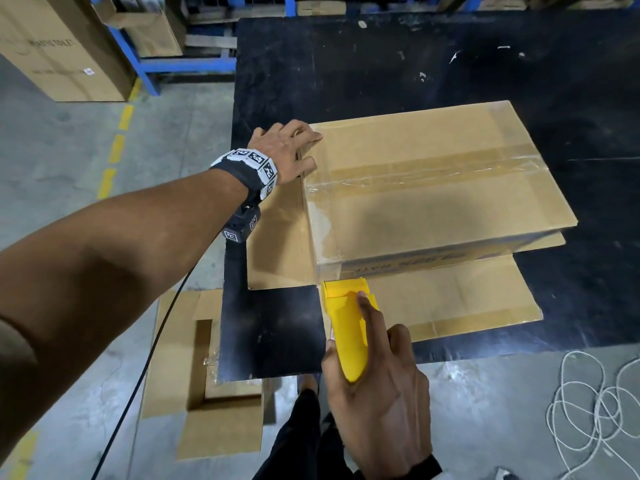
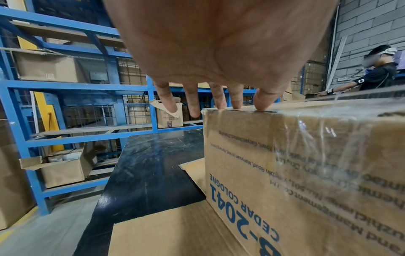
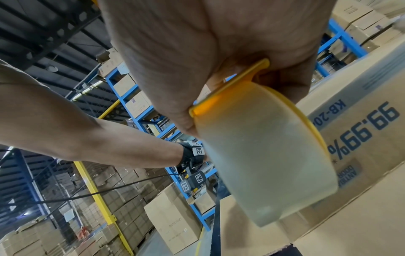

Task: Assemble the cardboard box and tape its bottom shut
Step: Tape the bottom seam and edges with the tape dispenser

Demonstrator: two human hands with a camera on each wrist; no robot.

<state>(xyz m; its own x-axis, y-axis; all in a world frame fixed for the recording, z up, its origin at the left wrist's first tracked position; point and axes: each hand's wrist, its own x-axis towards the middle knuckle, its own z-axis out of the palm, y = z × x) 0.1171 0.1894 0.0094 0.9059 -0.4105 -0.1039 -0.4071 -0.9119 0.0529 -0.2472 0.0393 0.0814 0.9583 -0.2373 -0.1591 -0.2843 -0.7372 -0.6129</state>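
Note:
A brown cardboard box (image 1: 433,188) stands bottom-up on the black table (image 1: 381,64), its lower flaps spread flat on the tabletop. Clear tape (image 1: 426,171) runs along the middle seam and down the left end. My left hand (image 1: 294,150) lies with straight fingers on the box's far left top edge; its fingertips (image 2: 260,104) touch that edge of the box (image 2: 306,164). My right hand (image 1: 377,386) grips a yellow tape dispenser (image 1: 346,323), whose toothed end sits at the box's near left corner. The tape roll (image 3: 263,164) shows next to the printed box side (image 3: 372,129).
A second open cardboard box (image 1: 207,375) sits on the floor below the table's near left corner. A white cord (image 1: 595,410) lies coiled on the floor at right. Blue racking (image 2: 76,104) with cartons stands beyond the table. Another person (image 2: 377,74) works at the far right.

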